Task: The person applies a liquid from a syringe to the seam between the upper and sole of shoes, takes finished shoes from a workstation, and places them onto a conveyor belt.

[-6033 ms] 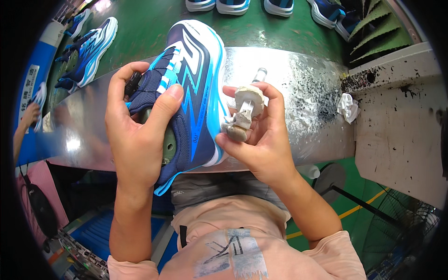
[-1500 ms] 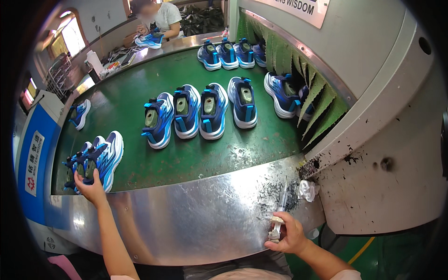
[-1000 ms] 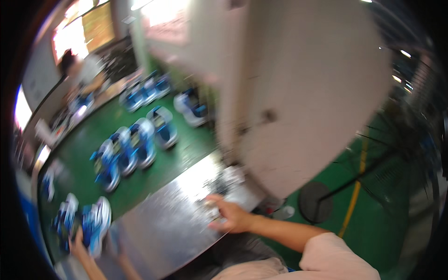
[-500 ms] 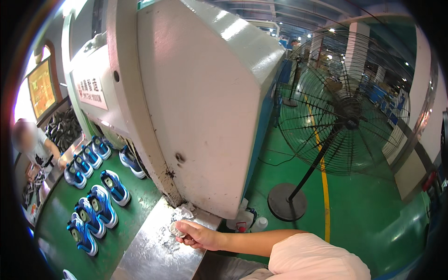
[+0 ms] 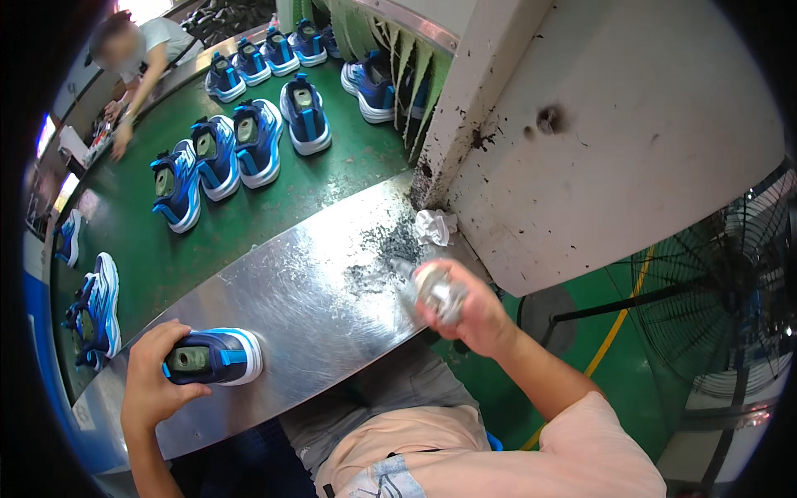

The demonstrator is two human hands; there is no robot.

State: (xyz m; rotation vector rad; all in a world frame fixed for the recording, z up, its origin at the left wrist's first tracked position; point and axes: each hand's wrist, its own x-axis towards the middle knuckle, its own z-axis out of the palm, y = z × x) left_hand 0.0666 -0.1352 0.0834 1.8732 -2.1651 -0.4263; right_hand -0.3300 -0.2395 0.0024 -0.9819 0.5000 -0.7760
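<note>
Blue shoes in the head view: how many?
At least 12: one under the left hand, one at the belt's left edge, another farther up, three mid-belt, six near the curtain. Others may be hidden.

A narrow pale sign runs along the upper edge of the machine housing, above the far end of the green belt. It is seen at a steep slant, and its face is too foreshortened to make out.

At the far left rim, beyond the belt, a bright patch glows pale blue and pink. It may be a screen or a lit panel, but it is too blurred to tell which.

A small pale rectangular label sits on the near left corner of the steel table. It lies left of the blue shoe that the left hand grips.
</note>
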